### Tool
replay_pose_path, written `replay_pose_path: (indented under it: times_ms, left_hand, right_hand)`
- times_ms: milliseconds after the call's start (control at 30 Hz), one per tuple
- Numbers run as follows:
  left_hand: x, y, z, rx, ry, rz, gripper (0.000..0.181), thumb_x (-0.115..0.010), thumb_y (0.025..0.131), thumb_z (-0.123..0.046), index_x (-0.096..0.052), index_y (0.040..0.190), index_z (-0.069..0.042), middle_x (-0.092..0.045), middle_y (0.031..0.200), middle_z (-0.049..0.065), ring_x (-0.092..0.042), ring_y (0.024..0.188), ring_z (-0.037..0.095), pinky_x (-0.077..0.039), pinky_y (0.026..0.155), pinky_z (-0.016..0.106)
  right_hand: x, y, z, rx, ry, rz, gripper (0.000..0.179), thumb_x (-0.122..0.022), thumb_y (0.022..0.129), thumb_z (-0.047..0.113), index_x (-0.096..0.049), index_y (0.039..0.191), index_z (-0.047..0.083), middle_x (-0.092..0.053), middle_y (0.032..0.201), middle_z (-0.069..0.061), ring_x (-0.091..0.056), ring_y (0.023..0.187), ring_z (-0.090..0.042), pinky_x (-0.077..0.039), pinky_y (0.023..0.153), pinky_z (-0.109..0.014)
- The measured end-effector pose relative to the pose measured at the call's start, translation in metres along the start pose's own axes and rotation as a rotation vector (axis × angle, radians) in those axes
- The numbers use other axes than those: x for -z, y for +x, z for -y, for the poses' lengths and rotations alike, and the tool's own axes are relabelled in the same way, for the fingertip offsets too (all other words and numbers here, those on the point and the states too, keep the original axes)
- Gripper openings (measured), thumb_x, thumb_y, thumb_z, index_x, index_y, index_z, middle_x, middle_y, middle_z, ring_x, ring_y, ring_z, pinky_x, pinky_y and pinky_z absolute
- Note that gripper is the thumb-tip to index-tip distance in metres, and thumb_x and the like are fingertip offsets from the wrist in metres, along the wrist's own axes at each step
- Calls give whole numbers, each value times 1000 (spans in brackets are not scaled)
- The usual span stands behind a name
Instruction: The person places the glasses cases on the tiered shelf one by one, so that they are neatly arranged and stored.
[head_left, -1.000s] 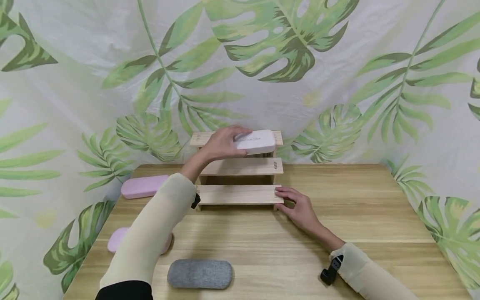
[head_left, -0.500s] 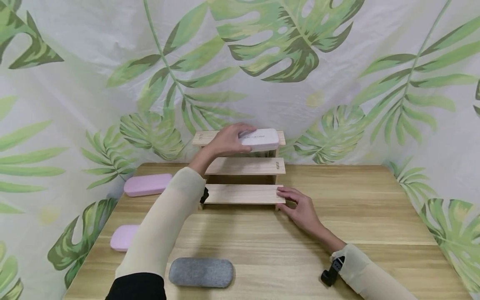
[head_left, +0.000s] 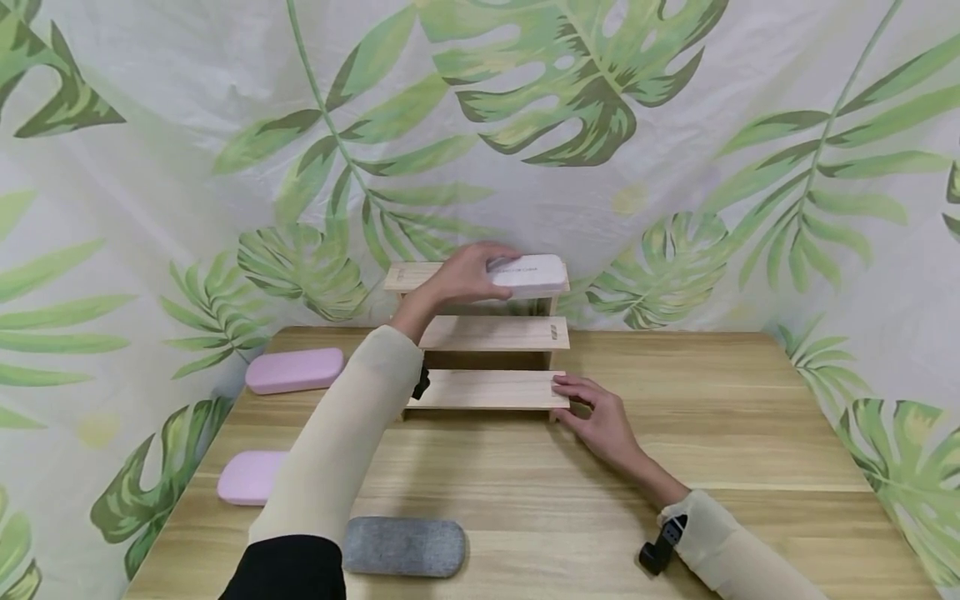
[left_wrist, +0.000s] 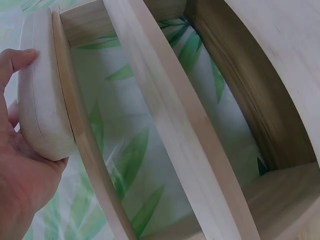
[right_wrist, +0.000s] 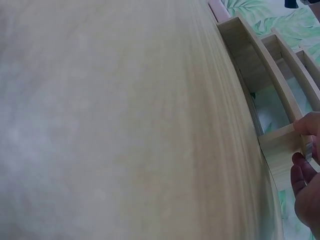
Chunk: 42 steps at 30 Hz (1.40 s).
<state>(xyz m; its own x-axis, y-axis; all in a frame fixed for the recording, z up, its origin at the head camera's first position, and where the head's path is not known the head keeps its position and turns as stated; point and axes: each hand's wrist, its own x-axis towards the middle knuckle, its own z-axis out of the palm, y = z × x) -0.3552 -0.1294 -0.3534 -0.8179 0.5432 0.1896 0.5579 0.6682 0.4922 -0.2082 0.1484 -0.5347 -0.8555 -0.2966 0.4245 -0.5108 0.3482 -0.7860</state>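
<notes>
A three-step wooden rack [head_left: 491, 335] stands on the table [head_left: 720, 417], a leaf-printed backdrop [head_left: 555, 192] at its 12 o'clock. Toward the rack's 1 o'clock, the left hand [head_left: 465, 275] grips a white case [head_left: 534, 277] by the top step [head_left: 415, 276]; at 4 o'clock, the right hand [head_left: 603, 423] pinches the lowest step [head_left: 487, 389]. One pink case [head_left: 295, 371] lies at 9 o'clock, a second pink case [head_left: 249, 478] at 8, partly behind the left sleeve [head_left: 337, 442]; a grey case [head_left: 405, 547] lies toward 7.

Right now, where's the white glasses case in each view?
Head: white glasses case just above and right of centre, in the left hand.
Left wrist: white glasses case, upper left.
Right wrist: not in it.
Shared landmark: three-tier wooden shelf, in all three.
</notes>
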Motion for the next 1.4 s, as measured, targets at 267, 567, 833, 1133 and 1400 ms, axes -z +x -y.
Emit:
replay_pose_path:
  times_ms: [267, 567, 833, 1133, 1400]
  left_hand:
    - [-4, 12, -2, -18, -9, 4, 72, -83, 81, -24, -62, 148, -8, -64, 147, 12, -59, 133, 28, -45, 111, 42]
    - [-7, 22, -5, -49, -10, 19, 71, -85, 82, -22, -63, 147, -6, -65, 145, 14, -60, 129, 29, -45, 110, 41]
    - [-6, 29, -11, -48, 5, 38, 69, -86, 81, -21, -64, 146, -8, -66, 145, 12, -60, 127, 27, -45, 108, 40]
    - [-10, 35, -10, -54, -54, 41, 67, -85, 82, -19, -66, 144, -8, -66, 145, 11, -61, 121, 25, -47, 102, 38]
    - [-14, 40, -11, -46, -83, 54, 66, -86, 83, -19, -65, 144, -7, -65, 145, 12, -61, 123, 26, -46, 102, 38]
  right_hand:
    - [1, 0, 0, -24, -5, 5, 40, -84, 87, -2, -77, 126, 2, -71, 136, -7, -62, 134, -27, -56, 99, -32]
    - [-1, 0, -3, -20, 20, 0, 40, -84, 87, -3, -77, 126, 3, -71, 137, -8, -62, 134, -28, -57, 99, -34]
    - [-2, -1, -4, -21, 34, -2, 40, -84, 87, -2, -76, 126, 2, -71, 136, -8, -62, 133, -29, -57, 98, -42]
    - [-3, -1, -2, -13, 47, -14, 40, -84, 86, -5, -76, 125, 0, -71, 135, -12, -63, 132, -35, -57, 96, -48]
    - [-2, -1, 0, -27, 61, -11, 40, -84, 86, -6, -76, 125, 0, -71, 136, -11, -62, 134, -32, -56, 98, -47]
